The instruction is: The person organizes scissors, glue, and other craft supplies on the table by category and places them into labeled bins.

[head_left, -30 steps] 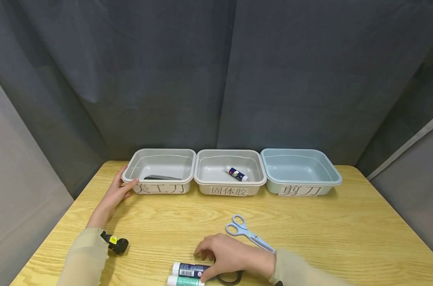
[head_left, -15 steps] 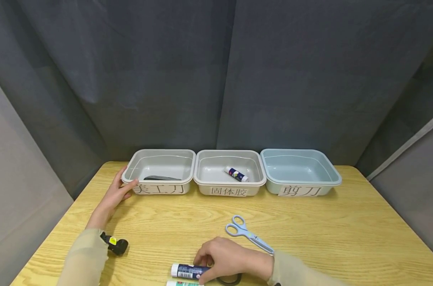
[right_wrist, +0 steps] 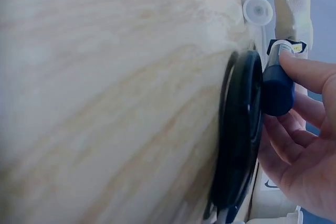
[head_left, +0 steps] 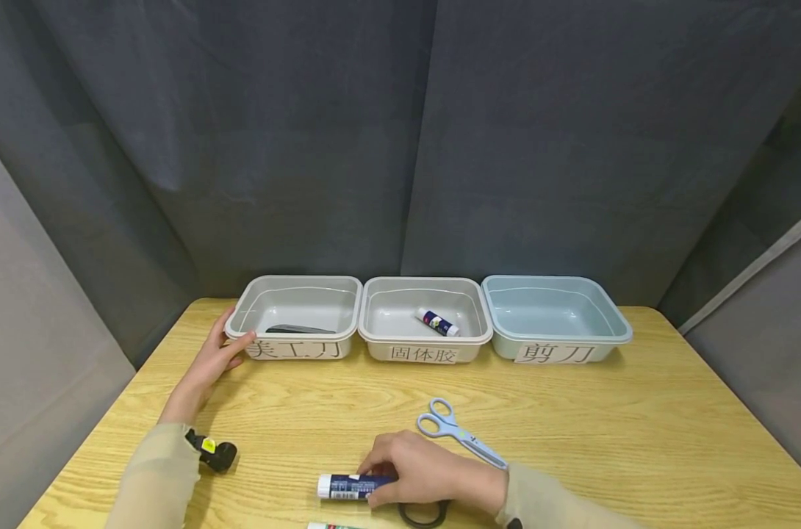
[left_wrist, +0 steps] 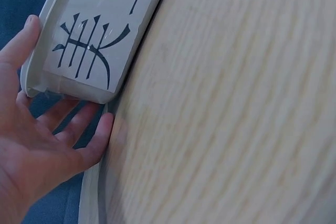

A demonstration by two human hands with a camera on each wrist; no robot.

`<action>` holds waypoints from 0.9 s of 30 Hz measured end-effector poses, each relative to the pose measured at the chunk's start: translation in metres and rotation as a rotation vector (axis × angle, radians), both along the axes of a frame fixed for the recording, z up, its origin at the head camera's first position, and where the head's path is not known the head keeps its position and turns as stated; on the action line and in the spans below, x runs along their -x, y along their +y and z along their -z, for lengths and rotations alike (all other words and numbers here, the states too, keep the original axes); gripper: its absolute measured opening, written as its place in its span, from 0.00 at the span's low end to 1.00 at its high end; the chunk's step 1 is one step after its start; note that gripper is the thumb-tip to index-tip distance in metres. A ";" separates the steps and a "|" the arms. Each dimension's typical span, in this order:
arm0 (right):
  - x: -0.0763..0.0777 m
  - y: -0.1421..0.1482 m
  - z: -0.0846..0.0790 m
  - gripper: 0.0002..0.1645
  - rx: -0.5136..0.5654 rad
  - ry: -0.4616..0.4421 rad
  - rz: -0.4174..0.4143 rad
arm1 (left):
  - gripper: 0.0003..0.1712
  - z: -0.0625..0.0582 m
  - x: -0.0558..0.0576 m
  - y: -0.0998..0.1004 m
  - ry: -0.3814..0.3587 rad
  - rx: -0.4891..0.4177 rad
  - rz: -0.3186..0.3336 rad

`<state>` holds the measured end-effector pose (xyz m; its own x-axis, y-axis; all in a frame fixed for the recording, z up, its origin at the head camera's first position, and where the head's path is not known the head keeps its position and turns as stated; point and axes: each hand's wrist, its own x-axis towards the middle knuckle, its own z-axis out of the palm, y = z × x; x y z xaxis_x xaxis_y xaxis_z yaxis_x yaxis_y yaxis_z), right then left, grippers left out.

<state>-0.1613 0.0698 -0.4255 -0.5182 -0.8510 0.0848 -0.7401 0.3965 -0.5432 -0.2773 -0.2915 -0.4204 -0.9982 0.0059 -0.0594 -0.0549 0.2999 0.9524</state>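
Note:
My right hand (head_left: 417, 470) pinches a navy glue stick with a white cap (head_left: 347, 486) between thumb and fingers. In the right wrist view, the glue stick (right_wrist: 278, 90) is just off the table, beside the black looped handles of scissors (right_wrist: 239, 135); one handle loop (head_left: 423, 518) shows below the hand in the head view. A second, green glue stick (head_left: 328, 525) is mostly cut off by the bottom edge. My left hand (head_left: 212, 360) holds the near left corner of the left grey bin (head_left: 295, 349), thumb on the rim (left_wrist: 31, 61) and fingers along its end.
Light-blue scissors (head_left: 460, 430) lie mid-table. The left bin contains a black utility knife (head_left: 300, 328). The middle grey bin (head_left: 427, 279) contains a navy glue stick (head_left: 438, 322). At right stands a blue bin (head_left: 555, 279). Each bin's front has a written label.
The navy glue stick has risen, pinched in my right hand, away from the green one. The green one has shifted toward the bottom edge. My left hand has stayed put.

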 end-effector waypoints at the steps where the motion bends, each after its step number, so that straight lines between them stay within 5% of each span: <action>1: 0.001 0.000 0.000 0.18 0.007 -0.001 0.008 | 0.48 0.001 0.001 -0.001 0.002 0.002 0.002; 9: 0.009 0.005 -0.009 0.17 0.032 0.014 0.130 | 0.48 0.016 0.011 -0.009 0.018 0.027 -0.001; 27: 0.040 0.031 -0.029 0.20 0.114 0.003 0.311 | 0.48 0.017 0.012 -0.008 0.018 0.037 -0.018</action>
<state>-0.2011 0.1007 -0.3965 -0.7513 -0.6370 0.1724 -0.5946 0.5401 -0.5955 -0.2895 -0.2992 -0.4379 -0.9990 -0.0139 -0.0417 -0.0439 0.3343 0.9414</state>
